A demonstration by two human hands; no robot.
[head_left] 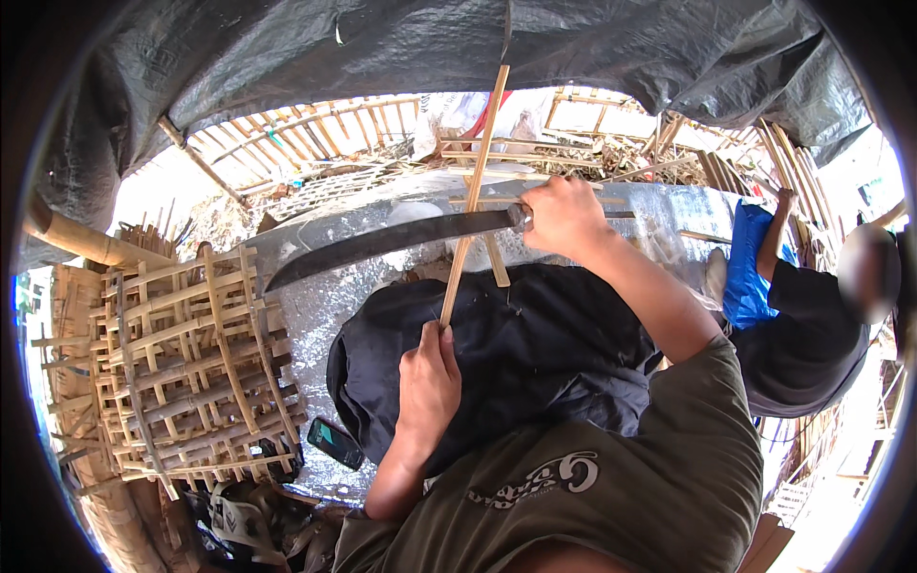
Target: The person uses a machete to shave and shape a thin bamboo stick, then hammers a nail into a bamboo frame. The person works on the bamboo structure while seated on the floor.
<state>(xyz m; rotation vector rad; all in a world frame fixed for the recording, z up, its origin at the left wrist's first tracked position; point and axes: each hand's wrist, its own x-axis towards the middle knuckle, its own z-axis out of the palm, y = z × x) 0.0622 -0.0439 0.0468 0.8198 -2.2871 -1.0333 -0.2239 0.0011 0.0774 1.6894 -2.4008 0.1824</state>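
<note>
My left hand (430, 382) is closed round the lower end of a long, thin bamboo strip (486, 143), which slants up and away from my lap. In my right hand (564, 220) is the handle of a machete (392, 245). Its dark, curved blade points left and crosses the bamboo strip near the handle; whether the two touch, I cannot tell. A shorter bamboo piece (498, 263) lies just beyond my lap, behind the strip. Dark cloth (497, 353) covers my legs below both hands.
Woven bamboo lattice panels (191, 363) are stacked at the left, with a phone (334, 443) beside them. A person in black (802, 325) sits at the right near a blue bag (750, 263). Overhead hangs a dark tarp (401, 57). Bamboo scraps (650, 158) lie at the far side.
</note>
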